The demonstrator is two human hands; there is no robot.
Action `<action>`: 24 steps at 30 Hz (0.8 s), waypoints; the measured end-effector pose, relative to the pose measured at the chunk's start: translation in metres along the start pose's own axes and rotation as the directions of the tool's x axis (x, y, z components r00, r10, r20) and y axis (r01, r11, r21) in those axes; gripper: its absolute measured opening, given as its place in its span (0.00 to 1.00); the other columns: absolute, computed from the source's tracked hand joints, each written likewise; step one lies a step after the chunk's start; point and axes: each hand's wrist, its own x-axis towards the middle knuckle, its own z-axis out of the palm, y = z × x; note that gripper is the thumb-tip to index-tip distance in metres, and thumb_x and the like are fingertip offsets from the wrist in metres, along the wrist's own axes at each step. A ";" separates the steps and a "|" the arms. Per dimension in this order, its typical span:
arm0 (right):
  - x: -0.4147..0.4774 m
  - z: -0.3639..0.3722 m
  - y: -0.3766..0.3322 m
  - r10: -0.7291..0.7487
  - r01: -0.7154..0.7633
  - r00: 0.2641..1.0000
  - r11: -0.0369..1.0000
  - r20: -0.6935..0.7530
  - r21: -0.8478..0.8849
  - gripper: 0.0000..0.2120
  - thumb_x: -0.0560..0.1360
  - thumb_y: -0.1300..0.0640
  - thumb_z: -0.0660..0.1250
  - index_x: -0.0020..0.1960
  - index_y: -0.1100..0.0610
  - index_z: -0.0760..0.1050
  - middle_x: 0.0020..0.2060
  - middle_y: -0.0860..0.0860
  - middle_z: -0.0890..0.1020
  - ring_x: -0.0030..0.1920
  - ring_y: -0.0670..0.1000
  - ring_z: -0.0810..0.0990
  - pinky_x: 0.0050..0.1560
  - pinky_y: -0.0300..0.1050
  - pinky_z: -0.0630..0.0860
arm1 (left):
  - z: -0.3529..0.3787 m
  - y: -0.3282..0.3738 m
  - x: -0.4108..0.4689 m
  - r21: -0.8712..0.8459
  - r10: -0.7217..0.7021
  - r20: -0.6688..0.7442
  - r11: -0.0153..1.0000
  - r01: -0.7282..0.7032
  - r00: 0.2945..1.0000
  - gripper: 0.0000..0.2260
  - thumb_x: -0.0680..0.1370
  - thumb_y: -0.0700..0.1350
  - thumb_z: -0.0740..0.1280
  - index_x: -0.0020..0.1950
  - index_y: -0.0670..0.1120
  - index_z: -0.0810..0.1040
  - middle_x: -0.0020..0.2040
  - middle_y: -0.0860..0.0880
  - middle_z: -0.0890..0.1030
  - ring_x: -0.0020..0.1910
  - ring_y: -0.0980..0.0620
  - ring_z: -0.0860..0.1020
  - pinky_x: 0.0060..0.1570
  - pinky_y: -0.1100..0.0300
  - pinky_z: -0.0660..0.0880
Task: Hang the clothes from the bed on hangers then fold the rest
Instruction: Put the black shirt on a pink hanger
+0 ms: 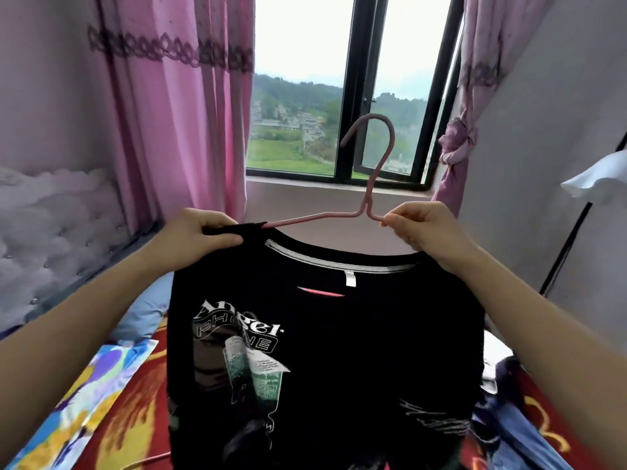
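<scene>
Pink curtains [190, 113] frame the window [339, 96] ahead of you, and the bed [135, 401] with its red patterned cover lies below your arms. You hold the black T-shirt [339, 351] up over the bed on the pink hanger [312, 220]. Your left hand [200, 232] is grasping the shirt's shoulder over one hanger arm, and your right hand [424, 228] is pinching the wire just beside the neck. That right arm looks bare, so the shoulder there seems not yet seated. If you let go of the fabric now, the shirt could slide off sideways onto the bed. Forcing the wire through could stretch the collar. More clothes [509, 418] wait near the bed's right edge
</scene>
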 end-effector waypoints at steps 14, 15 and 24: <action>0.002 0.093 -0.022 -0.021 0.030 0.946 0.999 0.323 -0.024 0.08 0.75 0.58 0.67 0.38 0.53 0.79 0.23 0.44 0.75 0.23 0.41 0.68 0.26 0.30 0.66 | -0.073 -0.045 -0.088 0.197 -0.059 -0.075 0.978 0.073 0.995 0.11 0.74 0.44 0.71 0.33 0.57 0.78 0.33 0.50 0.81 0.36 0.57 0.77 0.38 0.64 0.68; 0.002 0.101 -0.026 -0.021 0.035 0.939 0.999 0.344 -0.036 0.08 0.76 0.58 0.67 0.38 0.53 0.79 0.23 0.43 0.76 0.23 0.39 0.69 0.27 0.29 0.67 | -0.079 -0.048 -0.097 0.208 -0.082 -0.088 0.973 0.099 0.993 0.11 0.74 0.46 0.71 0.33 0.57 0.77 0.33 0.50 0.81 0.37 0.55 0.77 0.39 0.63 0.69; -0.029 0.179 -0.069 -0.167 0.151 0.810 0.986 0.562 0.076 0.04 0.73 0.58 0.70 0.41 0.57 0.80 0.26 0.45 0.75 0.26 0.41 0.70 0.30 0.32 0.67 | -0.119 -0.051 -0.229 0.270 -0.338 -0.384 0.849 0.455 0.859 0.17 0.68 0.64 0.71 0.29 0.52 0.75 0.29 0.52 0.77 0.32 0.51 0.75 0.36 0.56 0.67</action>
